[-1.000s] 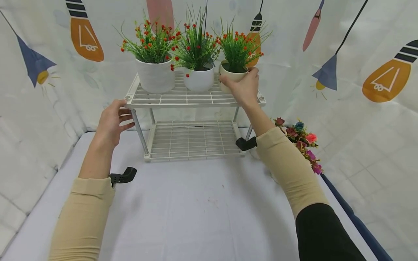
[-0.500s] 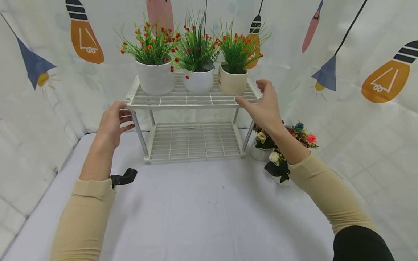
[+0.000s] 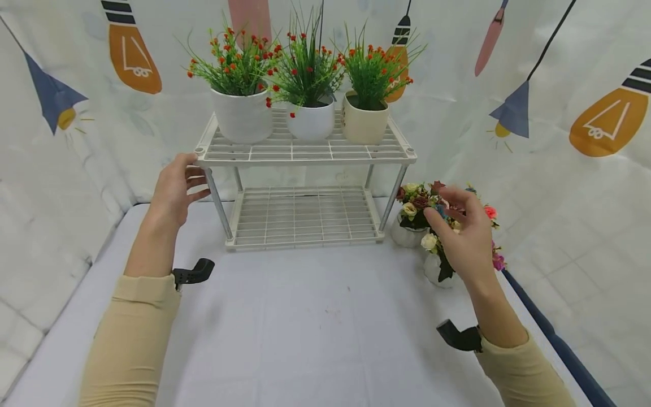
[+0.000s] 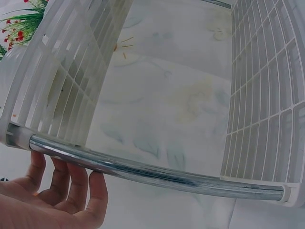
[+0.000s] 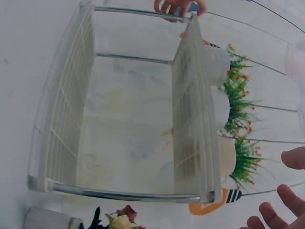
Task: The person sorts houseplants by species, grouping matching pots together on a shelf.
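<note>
Operator's attire: beige sleeves, black wrist units.
Left sleeve [image 3: 133,339] and right sleeve [image 3: 526,370]: plain beige cloth, wrinkled along the forearm; the left ends in a broad cuff. Left wrist camera [image 3: 194,272] and right wrist camera [image 3: 459,336]: matte black, elbow-shaped housings with blunt ends, sited at the sleeve edge. Left hand [image 3: 173,189] and right hand [image 3: 467,240]: bare to the wrist.

The white table [image 3: 300,328] bears potted flowers [image 3: 411,220] and a rack [image 3: 305,163] with three plants [image 3: 311,121]
</note>
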Demonstrator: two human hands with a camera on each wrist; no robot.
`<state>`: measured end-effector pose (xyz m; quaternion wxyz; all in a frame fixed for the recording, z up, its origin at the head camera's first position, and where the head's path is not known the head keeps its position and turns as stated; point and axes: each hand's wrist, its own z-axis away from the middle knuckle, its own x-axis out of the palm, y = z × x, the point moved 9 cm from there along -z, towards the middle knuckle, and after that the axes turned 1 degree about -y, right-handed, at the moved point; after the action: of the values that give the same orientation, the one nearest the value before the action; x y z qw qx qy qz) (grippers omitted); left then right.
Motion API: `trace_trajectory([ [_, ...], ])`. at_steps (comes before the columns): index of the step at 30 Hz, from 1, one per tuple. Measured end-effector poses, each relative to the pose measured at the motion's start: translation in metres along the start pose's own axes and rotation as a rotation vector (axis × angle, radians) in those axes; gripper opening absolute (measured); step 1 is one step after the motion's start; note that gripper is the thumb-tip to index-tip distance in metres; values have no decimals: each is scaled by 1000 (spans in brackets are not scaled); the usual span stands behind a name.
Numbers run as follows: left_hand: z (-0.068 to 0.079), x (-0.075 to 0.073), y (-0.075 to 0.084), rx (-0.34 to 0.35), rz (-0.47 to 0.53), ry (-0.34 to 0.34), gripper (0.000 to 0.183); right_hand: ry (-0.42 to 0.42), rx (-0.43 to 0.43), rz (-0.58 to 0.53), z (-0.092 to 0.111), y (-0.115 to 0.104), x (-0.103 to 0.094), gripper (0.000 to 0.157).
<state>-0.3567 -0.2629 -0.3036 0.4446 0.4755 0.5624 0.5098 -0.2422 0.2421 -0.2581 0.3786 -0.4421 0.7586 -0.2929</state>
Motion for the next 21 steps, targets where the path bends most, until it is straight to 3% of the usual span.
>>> trace_trajectory([
  [5, -1, 1, -1, -1, 10, 0, 38, 121, -48, -179, 42, 11, -14, 29],
  [9, 0, 0, -1, -11, 24, -3, 39, 198, 21, -244, 73, 32, -20, 21],
  [14, 2, 0, -2, -17, 15, -4, 39, 265, 293, -249, 109, 78, -24, 14],
  [18, 0, 0, -1, -10, 16, -11, 39, 288, 549, -262, 132, 118, -26, 23],
  [21, -1, 0, -1, -6, 9, -8, 39, 315, 696, -294, 143, 145, -27, 28],
])
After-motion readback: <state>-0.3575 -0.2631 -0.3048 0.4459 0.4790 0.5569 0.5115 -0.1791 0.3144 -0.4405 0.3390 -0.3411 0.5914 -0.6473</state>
